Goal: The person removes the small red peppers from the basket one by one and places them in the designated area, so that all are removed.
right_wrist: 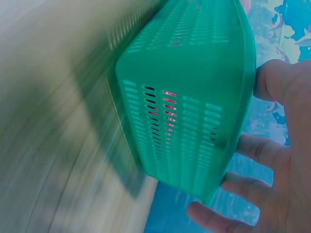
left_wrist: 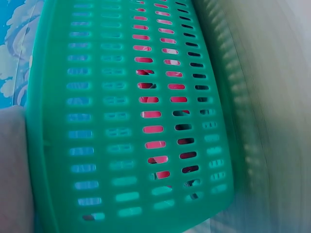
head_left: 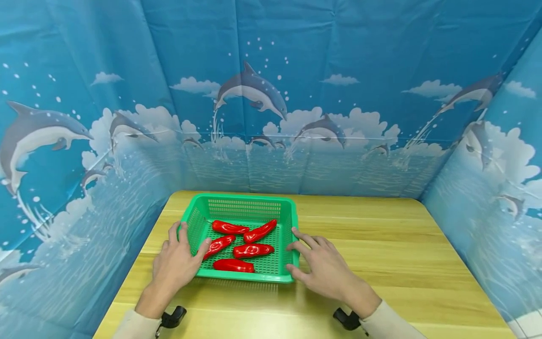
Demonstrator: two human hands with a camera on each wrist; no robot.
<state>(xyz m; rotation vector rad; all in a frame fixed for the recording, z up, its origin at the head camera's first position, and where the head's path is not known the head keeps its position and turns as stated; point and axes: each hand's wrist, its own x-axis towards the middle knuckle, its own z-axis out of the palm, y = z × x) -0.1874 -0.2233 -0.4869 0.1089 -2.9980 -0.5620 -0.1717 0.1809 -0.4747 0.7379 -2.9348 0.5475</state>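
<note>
- My left hand (head_left: 175,261) is resting at the nine o'clock side of a green, rectangular, plastic-looking mesh basket (head_left: 271,278); its fingers are lying apart, with the thumb reaching inward over the rim.
- My right hand (head_left: 326,266) is meeting the three o'clock side; its fingers (right_wrist: 250,187) are spreading apart, touching the rim rather than clamping it.
- The basket is occupying the ten o'clock part of a pale yellow, wood-grained tabletop (head_left: 381,259); whether its base is resting fully flat, I cannot tell.
- Inside, five long, glossy red peppers (head_left: 254,250) are lying at about eleven, two, four, six and eight o'clock.
- By my judgement, I am steadying or positioning the basket from both sides.
- Any shift from here would be calling for even, firmer contact at three and nine o'clock, keeping the peppers from sliding.
</note>
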